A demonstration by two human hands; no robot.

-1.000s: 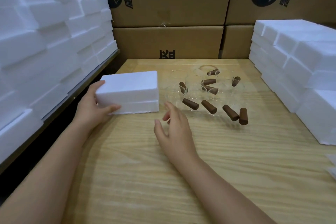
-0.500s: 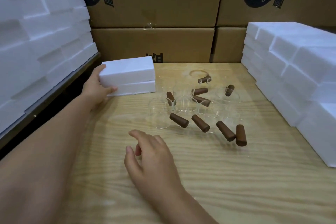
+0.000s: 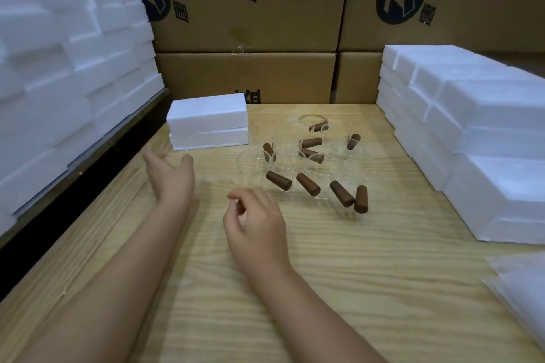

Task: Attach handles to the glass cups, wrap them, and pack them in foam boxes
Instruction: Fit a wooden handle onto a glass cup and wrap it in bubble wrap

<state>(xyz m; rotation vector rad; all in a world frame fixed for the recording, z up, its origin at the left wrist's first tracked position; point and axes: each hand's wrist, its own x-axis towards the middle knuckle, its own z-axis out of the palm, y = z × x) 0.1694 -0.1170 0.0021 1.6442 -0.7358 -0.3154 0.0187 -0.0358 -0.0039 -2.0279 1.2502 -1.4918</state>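
A closed white foam box [image 3: 208,121] lies at the table's far left. To its right stands a cluster of clear glass cups [image 3: 287,158] with brown wooden handles [image 3: 278,180], several in all. My left hand [image 3: 169,174] hovers just in front of the foam box, fingers spread, apart from it and holding nothing. My right hand [image 3: 255,221] hangs over the table in front of the cups with its fingers loosely curled and nothing in them.
Stacks of white foam boxes rise on the left [image 3: 65,68] and on the right [image 3: 472,127]. Cardboard cartons [image 3: 250,9] wall off the back. A sheet of clear wrapping [image 3: 519,289] lies at the near right of the wooden table [image 3: 354,274].
My left hand let go of the foam box, which now rests at the far left, and drew back. My right hand moved forward toward the cups.
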